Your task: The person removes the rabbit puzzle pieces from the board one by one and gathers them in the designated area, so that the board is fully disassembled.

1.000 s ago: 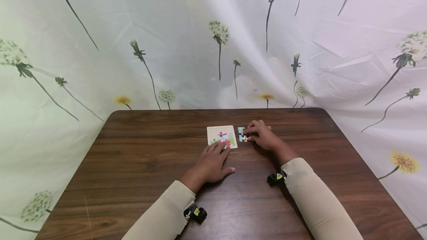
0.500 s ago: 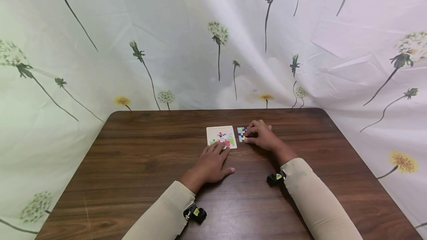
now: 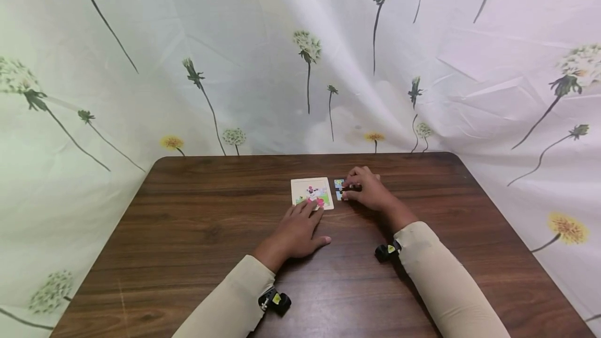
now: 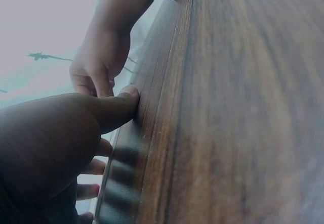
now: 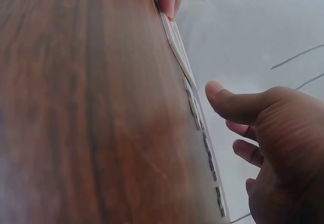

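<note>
A square jigsaw puzzle board point(image 3: 299, 186) with a pale frame and a cartoon mouse picture lies flat near the table's far side. My left hand point(image 3: 292, 233) rests its straight fingertips on the board's front edge, thumb spread to the side. Just right of the board lie several puzzle pieces point(image 3: 339, 183), blue and yellow, partly covered by my right hand point(image 3: 370, 191). In the right wrist view the pieces' thin edges point(image 5: 208, 155) show on the table, and the right thumb point(image 5: 238, 102) stands apart from the fingers above them. Nothing shows between thumb and fingers.
The dark wooden table point(image 3: 211, 233) extends around both hands. Behind it hangs a pale cloth point(image 3: 263, 67) printed with dandelions, close to the far edge. A black wrist camera point(image 3: 280, 302) sits on the left sleeve, another camera point(image 3: 385, 252) on the right.
My right hand has shifted slightly left over the pieces, and its thumb and forefinger have spread a little apart. My left hand and the board have stayed put.
</note>
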The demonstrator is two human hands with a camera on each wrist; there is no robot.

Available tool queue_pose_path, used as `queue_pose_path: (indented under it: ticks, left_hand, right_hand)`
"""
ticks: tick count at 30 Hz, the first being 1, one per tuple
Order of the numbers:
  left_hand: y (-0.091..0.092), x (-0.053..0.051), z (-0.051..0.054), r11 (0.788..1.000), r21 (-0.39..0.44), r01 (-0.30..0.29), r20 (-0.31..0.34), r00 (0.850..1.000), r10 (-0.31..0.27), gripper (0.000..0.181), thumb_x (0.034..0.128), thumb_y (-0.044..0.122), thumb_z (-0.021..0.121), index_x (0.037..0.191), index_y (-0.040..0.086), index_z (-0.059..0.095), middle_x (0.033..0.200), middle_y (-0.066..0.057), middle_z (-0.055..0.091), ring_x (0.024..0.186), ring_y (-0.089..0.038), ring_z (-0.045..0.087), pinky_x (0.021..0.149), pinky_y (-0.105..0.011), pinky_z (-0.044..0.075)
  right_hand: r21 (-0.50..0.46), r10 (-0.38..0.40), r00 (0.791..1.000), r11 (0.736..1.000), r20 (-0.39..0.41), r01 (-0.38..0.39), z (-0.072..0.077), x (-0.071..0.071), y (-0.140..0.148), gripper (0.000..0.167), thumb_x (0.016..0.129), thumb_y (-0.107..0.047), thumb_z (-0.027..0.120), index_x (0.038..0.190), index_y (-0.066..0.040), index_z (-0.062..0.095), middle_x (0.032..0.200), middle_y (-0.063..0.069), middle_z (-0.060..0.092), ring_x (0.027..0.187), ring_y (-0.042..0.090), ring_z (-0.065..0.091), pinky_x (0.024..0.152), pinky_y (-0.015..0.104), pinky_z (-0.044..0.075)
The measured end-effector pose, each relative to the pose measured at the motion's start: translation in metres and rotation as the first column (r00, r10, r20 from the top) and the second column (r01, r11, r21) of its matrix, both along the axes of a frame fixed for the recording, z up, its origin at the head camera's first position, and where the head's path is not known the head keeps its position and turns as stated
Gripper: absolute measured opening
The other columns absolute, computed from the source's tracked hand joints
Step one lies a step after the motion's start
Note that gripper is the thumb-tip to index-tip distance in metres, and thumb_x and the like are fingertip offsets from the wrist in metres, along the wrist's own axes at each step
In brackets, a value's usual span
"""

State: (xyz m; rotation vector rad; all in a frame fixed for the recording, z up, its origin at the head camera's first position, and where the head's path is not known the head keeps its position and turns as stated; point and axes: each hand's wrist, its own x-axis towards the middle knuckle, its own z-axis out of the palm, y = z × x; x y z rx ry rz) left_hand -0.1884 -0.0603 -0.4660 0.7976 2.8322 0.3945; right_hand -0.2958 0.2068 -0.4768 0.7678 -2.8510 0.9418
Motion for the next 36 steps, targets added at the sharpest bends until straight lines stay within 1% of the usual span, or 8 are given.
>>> queue_pose_path:
  ticks: [3, 6, 13, 20, 25, 27, 32, 36]
  left_hand:
    - [0.0, 0.0, -0.001, 1.0, 0.003, 0.002, -0.005, 1.0, -0.002, 0.081, 0.107, 0.06, 0.062, 0.169, 0.011, 0.043, 0.179, -0.013, 0.035, 0.168, -0.04, 0.028, 0.135, -0.059, 0.027]
    - [0.0, 0.0, -0.002, 1.0, -0.002, 0.002, -0.006, 1.0, -0.002, 0.081, 0.1071, 0.06, 0.061, 0.169, 0.011, 0.044, 0.179, -0.013, 0.035, 0.168, -0.04, 0.028, 0.135, -0.059, 0.027]
    - [0.0, -0.001, -0.002, 1.0, -0.011, 0.003, 0.006, 1.0, -0.003, 0.081, 0.1074, 0.061, 0.061, 0.169, 0.011, 0.043, 0.179, -0.013, 0.034, 0.168, -0.04, 0.027, 0.136, -0.059, 0.027]
    - [0.0, -0.001, -0.002, 1.0, -0.02, 0.004, -0.002, 1.0, -0.004, 0.081, 0.1078, 0.061, 0.06, 0.169, 0.011, 0.042, 0.179, -0.013, 0.034, 0.168, -0.039, 0.028, 0.136, -0.059, 0.027]
    - [0.0, -0.001, -0.001, 1.0, -0.02, 0.002, 0.003, 1.0, -0.002, 0.081, 0.1077, 0.061, 0.06, 0.169, 0.011, 0.042, 0.179, -0.013, 0.034, 0.168, -0.039, 0.027, 0.136, -0.058, 0.027]
    - [0.0, -0.001, -0.001, 1.0, -0.02, 0.003, 0.001, 1.0, -0.003, 0.081, 0.1076, 0.061, 0.06, 0.169, 0.011, 0.042, 0.179, -0.013, 0.034, 0.168, -0.039, 0.027, 0.136, -0.058, 0.027]
    - [0.0, -0.001, 0.0, 1.0, -0.017, 0.005, 0.005, 1.0, -0.004, 0.081, 0.1077, 0.06, 0.06, 0.169, 0.011, 0.042, 0.179, -0.014, 0.034, 0.168, -0.04, 0.027, 0.136, -0.059, 0.026]
    - [0.0, -0.001, -0.001, 1.0, -0.022, 0.005, 0.004, 1.0, -0.005, 0.081, 0.1078, 0.061, 0.06, 0.169, 0.011, 0.042, 0.179, -0.014, 0.034, 0.168, -0.04, 0.027, 0.136, -0.059, 0.026]
  right_hand:
    - [-0.005, 0.009, 1.0, 1.0, -0.006, -0.009, 0.002, 0.0, -0.005, 0.017, 0.097, -0.019, 0.086, 0.113, -0.012, 0.085, 0.123, 0.009, 0.066, 0.121, 0.03, 0.052, 0.104, 0.065, 0.031]
    - [0.001, 0.026, 1.0, 1.0, -0.011, -0.026, 0.001, -0.001, -0.011, 0.02, 0.098, -0.019, 0.085, 0.116, -0.011, 0.084, 0.123, 0.01, 0.068, 0.12, 0.031, 0.054, 0.104, 0.066, 0.032]
    - [-0.003, 0.049, 0.999, 0.999, 0.011, -0.049, 0.001, -0.003, -0.028, 0.018, 0.101, -0.018, 0.081, 0.118, -0.013, 0.084, 0.125, 0.01, 0.072, 0.123, 0.032, 0.058, 0.102, 0.06, 0.034]
    - [-0.008, 0.053, 0.999, 0.999, 0.001, -0.053, -0.001, -0.007, -0.041, 0.018, 0.104, -0.018, 0.077, 0.12, -0.012, 0.082, 0.127, 0.009, 0.073, 0.128, 0.034, 0.061, 0.106, 0.067, 0.035]
    - [0.001, 0.046, 0.998, 0.999, 0.03, -0.046, -0.001, -0.009, -0.049, 0.019, 0.104, -0.021, 0.077, 0.121, -0.013, 0.082, 0.129, 0.009, 0.073, 0.13, 0.033, 0.06, 0.108, 0.066, 0.034]
    - [0.003, 0.051, 0.998, 0.999, 0.036, -0.051, -0.001, -0.009, -0.051, 0.019, 0.105, -0.021, 0.076, 0.121, -0.013, 0.081, 0.129, 0.009, 0.072, 0.131, 0.033, 0.059, 0.111, 0.068, 0.033]
    - [0.012, 0.083, 0.995, 0.996, 0.049, -0.084, 0.001, -0.008, -0.059, 0.02, 0.107, -0.021, 0.073, 0.124, -0.012, 0.081, 0.13, 0.012, 0.071, 0.132, 0.035, 0.056, 0.114, 0.071, 0.029]
    - [0.038, 0.092, 0.994, 0.995, 0.062, -0.094, 0.002, -0.008, -0.066, 0.022, 0.107, -0.022, 0.073, 0.126, -0.013, 0.081, 0.131, 0.012, 0.07, 0.13, 0.033, 0.054, 0.111, 0.066, 0.029]
